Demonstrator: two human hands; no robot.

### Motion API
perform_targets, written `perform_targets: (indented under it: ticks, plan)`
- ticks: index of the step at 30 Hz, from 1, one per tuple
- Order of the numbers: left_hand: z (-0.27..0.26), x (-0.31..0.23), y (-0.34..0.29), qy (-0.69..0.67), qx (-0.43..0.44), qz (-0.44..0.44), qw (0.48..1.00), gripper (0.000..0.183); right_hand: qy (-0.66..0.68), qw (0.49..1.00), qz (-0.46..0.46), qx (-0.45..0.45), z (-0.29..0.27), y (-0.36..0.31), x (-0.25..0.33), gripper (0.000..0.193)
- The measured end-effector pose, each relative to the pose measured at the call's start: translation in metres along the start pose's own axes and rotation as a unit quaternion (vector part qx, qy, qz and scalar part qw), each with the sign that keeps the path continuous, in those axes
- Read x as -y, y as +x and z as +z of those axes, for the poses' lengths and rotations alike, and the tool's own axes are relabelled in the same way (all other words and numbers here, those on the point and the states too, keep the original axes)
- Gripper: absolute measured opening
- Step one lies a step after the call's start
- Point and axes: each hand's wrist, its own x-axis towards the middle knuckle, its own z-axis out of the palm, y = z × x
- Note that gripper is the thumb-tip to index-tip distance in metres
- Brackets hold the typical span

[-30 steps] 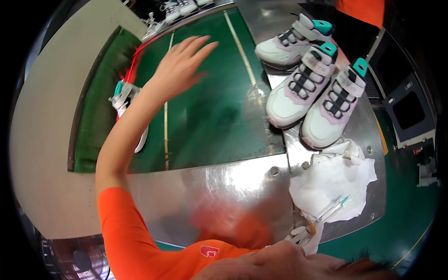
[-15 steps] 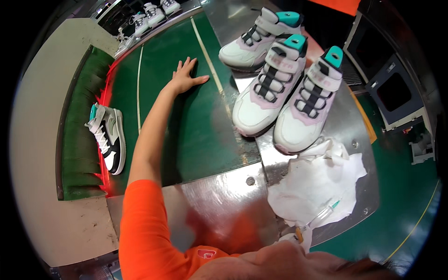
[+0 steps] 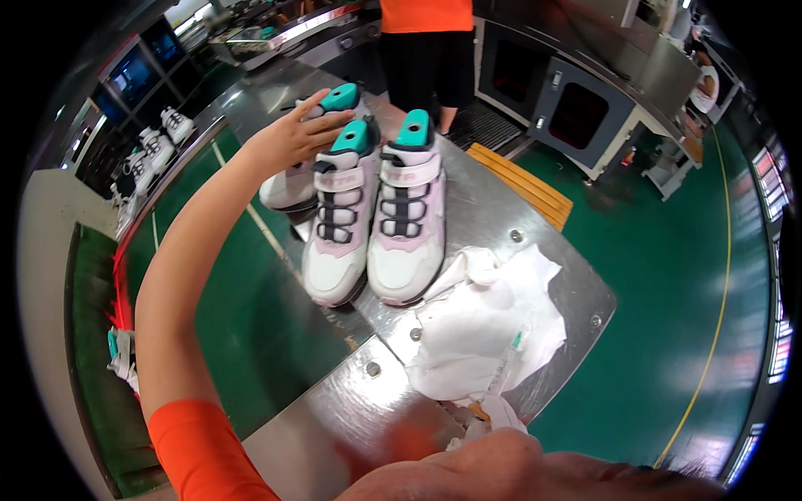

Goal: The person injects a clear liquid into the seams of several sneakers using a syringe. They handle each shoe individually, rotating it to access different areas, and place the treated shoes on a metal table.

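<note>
My left hand (image 3: 302,134) reaches over the rear white sneaker (image 3: 286,189), hiding part of its strap and collar. The fingers are stretched out and somewhat apart, close to the sneaker's teal heel tab; whether they touch it I cannot tell. Two more white and pale pink sneakers stand upright side by side with their toes toward me: the middle sneaker (image 3: 336,263) and the right sneaker (image 3: 407,259). Both have black laces, a strap and a teal tab at the heel. My right hand is out of view.
A white cloth (image 3: 493,301) lies on the metal table (image 3: 326,392), with a clear tube with a green tip (image 3: 505,367) on it. Left is a green conveyor belt (image 3: 242,326) with another sneaker (image 3: 122,355). A person in orange (image 3: 428,50) stands beyond the table.
The view has swung right, showing more floor and the person. My left hand has gone from above the green belt to the rear sneaker.
</note>
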Motion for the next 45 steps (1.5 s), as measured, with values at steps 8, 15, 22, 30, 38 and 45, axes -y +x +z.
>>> perform_targets:
  ticks: [8,15,22,30,38,45]
  plan:
    - [0.070,-0.016,-0.033,-0.067,-0.063,-0.154,0.984,0.051,0.003,1.000,0.007,-0.008,-0.006,-0.018,0.021,0.100]
    - [-0.052,-0.050,-0.201,-0.274,0.019,-0.293,0.916,0.057,0.062,0.992,-0.109,-0.024,-0.005,-0.038,0.020,0.103]
    - [-0.303,-0.107,-0.287,-0.467,-0.007,-0.384,0.797,0.068,0.000,0.995,-0.099,0.016,-0.017,-0.037,0.017,0.098]
    - [-0.453,-0.173,-0.313,-0.552,-0.057,-0.492,0.671,0.069,0.125,0.991,-0.002,0.055,-0.004,-0.035,0.009,0.089]
    - [-0.487,-0.208,-0.305,-0.563,-0.055,-0.518,0.641,0.054,0.118,0.991,-0.019,0.058,0.003,-0.029,0.007,0.085]
    - [-0.477,-0.237,-0.324,-0.486,-0.149,-0.454,0.731,0.032,0.140,0.979,0.030,0.149,-0.027,-0.024,0.029,0.088]
